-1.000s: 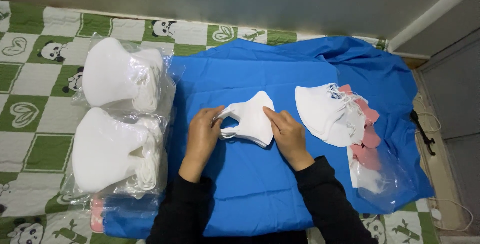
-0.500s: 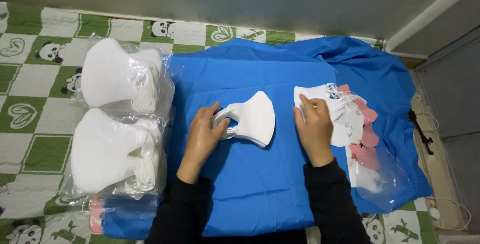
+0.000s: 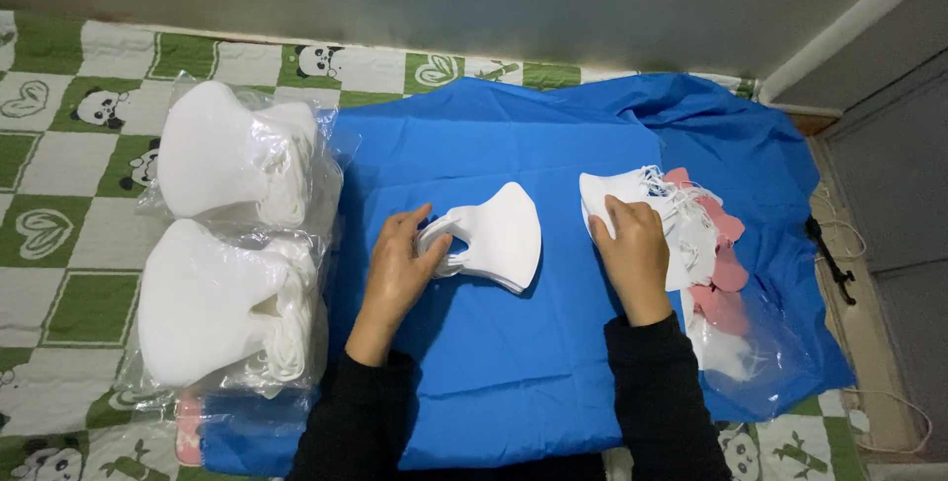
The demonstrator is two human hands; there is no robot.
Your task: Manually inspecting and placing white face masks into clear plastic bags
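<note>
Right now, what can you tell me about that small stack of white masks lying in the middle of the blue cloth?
The stack of white masks is a few curved, soft-looking foam-like pieces laid one on another, edges nearly aligned, ear-loop cutouts toward the left. It lies flat near the middle of the blue cloth. The left hand touches its looped end with fingers and thumb. The right hand is apart from it, resting on a separate loose pile of white masks.

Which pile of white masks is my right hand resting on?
The loose pile on the right, over the pink masks; your right hand lies flat on it.
</note>
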